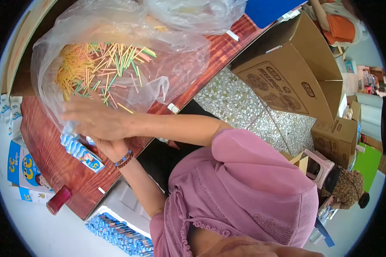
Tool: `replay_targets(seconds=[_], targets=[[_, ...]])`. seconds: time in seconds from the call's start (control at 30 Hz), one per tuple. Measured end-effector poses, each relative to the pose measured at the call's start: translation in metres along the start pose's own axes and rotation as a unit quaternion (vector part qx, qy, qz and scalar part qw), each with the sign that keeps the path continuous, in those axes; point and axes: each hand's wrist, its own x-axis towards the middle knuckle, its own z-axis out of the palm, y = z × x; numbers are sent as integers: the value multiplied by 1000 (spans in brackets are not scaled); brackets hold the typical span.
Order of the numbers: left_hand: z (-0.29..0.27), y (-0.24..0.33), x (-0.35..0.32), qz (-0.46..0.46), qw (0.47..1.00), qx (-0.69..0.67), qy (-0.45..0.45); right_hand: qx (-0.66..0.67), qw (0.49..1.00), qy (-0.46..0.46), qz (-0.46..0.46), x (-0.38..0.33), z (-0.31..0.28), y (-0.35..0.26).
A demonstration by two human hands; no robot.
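The right hand (94, 118) lies open, fingers spread, at the plastic bag (73, 38) of coloured sticks (98, 68). The left hand (109, 147), beneath it at 5 o'clock, is mostly hidden; its grip cannot be told. A blue packet (81, 153) lies on the bench (60, 167).

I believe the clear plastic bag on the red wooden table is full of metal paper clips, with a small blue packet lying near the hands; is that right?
Not quite. The head view shows the clear plastic bag holding thin coloured sticks, yellow, green and pink, not paper clips. The rest stands: it lies on the red wooden table, the blue packet near the hands.
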Motion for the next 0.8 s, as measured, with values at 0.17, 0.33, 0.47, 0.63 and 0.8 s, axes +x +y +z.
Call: replay_targets(seconds=[0.17, 0.33, 0.47, 0.63, 0.8], targets=[[11, -7, -7, 27, 999, -28, 22, -52, 994, -35, 92, 12, -50, -4], [44, -27, -8, 64, 996, -62, -14, -55, 946, -143, 285, 5, -62, -12], [57, -26, -16, 69, 997, -34, -5, -102, 942, -199, 249, 8, -50, -7], [59, -21, -21, 236, 950, 201, 24, -270, 925, -230, 133, 35, -62, -26], [62, -18, -26, 310, 867, 387, 47, -387, 857, -309, 143, 27, -78, -4]])
